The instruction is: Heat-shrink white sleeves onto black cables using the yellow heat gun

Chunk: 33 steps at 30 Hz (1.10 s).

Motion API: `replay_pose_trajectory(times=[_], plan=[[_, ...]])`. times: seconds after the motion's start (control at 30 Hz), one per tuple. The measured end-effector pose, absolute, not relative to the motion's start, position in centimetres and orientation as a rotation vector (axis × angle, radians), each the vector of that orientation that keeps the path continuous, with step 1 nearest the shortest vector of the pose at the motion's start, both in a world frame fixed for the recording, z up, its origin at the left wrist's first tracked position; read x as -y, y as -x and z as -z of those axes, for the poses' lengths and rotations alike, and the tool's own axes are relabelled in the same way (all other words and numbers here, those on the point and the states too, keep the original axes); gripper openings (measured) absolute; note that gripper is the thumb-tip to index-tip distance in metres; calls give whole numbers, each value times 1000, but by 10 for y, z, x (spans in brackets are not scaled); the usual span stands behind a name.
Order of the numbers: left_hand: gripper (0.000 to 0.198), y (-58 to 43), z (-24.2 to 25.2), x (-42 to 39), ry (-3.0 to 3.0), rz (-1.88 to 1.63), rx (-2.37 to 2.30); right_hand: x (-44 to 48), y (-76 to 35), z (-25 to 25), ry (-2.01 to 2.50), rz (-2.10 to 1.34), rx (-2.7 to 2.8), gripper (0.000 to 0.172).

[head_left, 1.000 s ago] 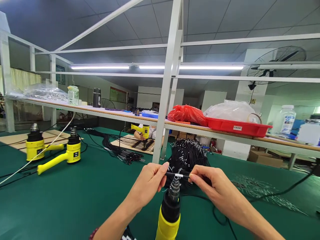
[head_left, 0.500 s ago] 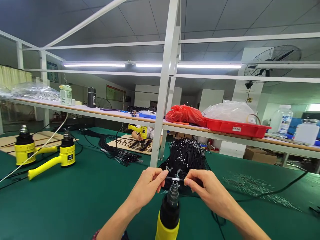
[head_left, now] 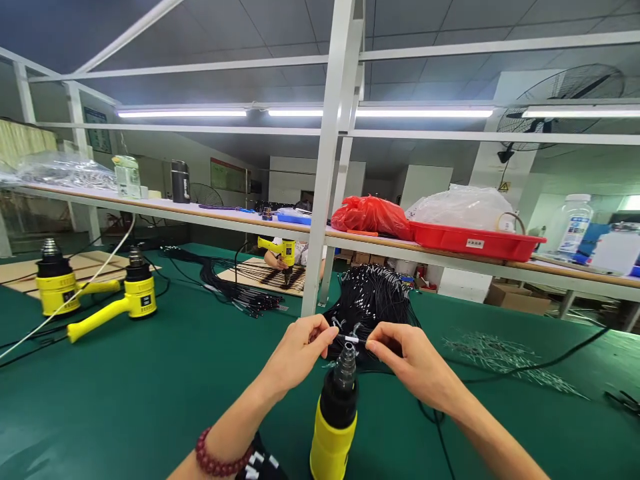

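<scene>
Head view: person's left hand (head_left: 305, 350) and right hand (head_left: 413, 360) pinch thin black cable (head_left: 363, 341), fingers closed either side of white tubular sleeve (head_left: 351, 339), presumably sparing skin; sleeve at tip of upward-pointing yellow-and-black heat gun (head_left: 334, 427), contact unclear.

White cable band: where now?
The white band is in the head view's lower half, right of centre, between the left hand and right hand, above the nozzle of the nearest heat gun.

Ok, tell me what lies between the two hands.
In the head view, a black cable with a white sleeve runs from left hand to right hand, by the heat gun nozzle.
</scene>
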<state>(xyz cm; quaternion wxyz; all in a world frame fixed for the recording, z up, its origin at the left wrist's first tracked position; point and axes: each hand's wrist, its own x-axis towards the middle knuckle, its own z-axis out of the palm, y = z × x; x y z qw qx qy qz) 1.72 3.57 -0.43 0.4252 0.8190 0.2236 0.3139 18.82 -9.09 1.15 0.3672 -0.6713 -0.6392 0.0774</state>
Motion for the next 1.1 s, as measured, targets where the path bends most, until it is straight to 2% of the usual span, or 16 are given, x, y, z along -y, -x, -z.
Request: replay_pose_trajectory(times=[0.1,0.27,0.73,0.83,1.0,1.1], plan=[[45,-18,4,-37,-2106,-776,-565,90,-188,-13,1730,-203,1647,34],[62,-20,8,-40,-2226,-724,-641,89,-189,-12,1733,-206,1646,30],[34,-20,8,-38,-2115,-784,-614,85,-190,-6,1707,-188,1627,20],[39,-19,8,-39,-2145,-775,-611,84,-190,-6,1697,-200,1613,20],[60,-18,12,-43,-2229,-675,-630,84,-191,-6,1691,-183,1630,22],[57,-19,13,-42,-2192,-704,-600,85,-190,-7,1727,-186,1677,27]])
